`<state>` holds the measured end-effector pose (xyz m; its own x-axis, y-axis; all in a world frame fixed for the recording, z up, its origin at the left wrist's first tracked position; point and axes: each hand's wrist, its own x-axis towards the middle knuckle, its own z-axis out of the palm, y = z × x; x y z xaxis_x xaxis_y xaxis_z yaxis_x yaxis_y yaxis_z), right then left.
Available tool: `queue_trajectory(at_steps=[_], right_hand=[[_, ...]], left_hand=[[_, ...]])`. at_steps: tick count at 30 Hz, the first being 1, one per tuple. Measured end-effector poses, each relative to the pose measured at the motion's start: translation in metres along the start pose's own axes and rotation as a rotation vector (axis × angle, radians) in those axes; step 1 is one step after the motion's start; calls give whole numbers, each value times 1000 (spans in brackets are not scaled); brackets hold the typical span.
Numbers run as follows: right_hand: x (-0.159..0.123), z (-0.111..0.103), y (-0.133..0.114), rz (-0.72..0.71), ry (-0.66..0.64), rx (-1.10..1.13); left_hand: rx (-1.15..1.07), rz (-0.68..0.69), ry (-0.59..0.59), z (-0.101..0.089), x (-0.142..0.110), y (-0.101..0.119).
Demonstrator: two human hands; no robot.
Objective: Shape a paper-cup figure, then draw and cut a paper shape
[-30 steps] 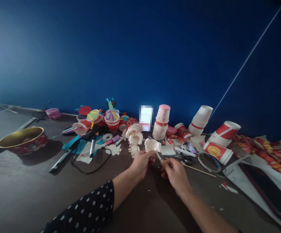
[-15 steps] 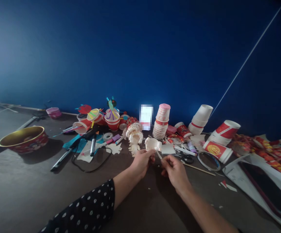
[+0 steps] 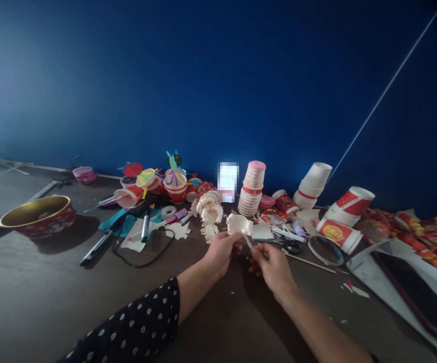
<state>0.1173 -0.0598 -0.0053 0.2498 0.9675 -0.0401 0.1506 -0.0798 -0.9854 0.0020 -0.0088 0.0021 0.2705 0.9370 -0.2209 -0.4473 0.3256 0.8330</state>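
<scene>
Left grip (image 3: 220,252) is pinched on the white paper piece (image 3: 238,223), around mid-width of the counter (image 3: 127,297), toward its far edge. Right grip (image 3: 273,267) is pinched narrow on a pale strip (image 3: 248,242) reaching that piece; can't tell from here if it's attached or loose.

Progress: the fringed paper form (image 3: 210,216) just left of the piece has rows of curled strips, so I'd call that part done. Held piece looks uneven, I judge it partly worked. Cup stack (image 3: 249,204) near the far edge looks uncut. Scraps (image 3: 360,292) toward the right edge suggest some cutting done. Total left: can't tell.
</scene>
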Motion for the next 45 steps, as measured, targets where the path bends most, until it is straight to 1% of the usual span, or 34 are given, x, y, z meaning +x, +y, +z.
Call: queue_trajectory(at_steps=[8, 19, 26, 35, 37, 41, 45], right_hand=[[1, -1, 3, -19, -6, -11], [2, -1, 4, -36, 3, -72], [3, -3, 5, -109, 29, -172], [-2, -1, -6, -134, 94, -234], [-3, -1, -8, -137, 89, -236], [-3, -2, -6, -125, 80, -205], [-3, -2, -4, -127, 56, -181]], left_hand=[[7, -13, 23, -1, 1, -1], [1, -3, -7, 0, 1, -3], [27, -4, -9, 1, 0, -2], [138, 40, -45, 3, -3, -3], [151, 48, -63, 3, -3, -2], [139, 16, -83, 4, -4, -2], [69, -62, -102, 4, -5, -3]])
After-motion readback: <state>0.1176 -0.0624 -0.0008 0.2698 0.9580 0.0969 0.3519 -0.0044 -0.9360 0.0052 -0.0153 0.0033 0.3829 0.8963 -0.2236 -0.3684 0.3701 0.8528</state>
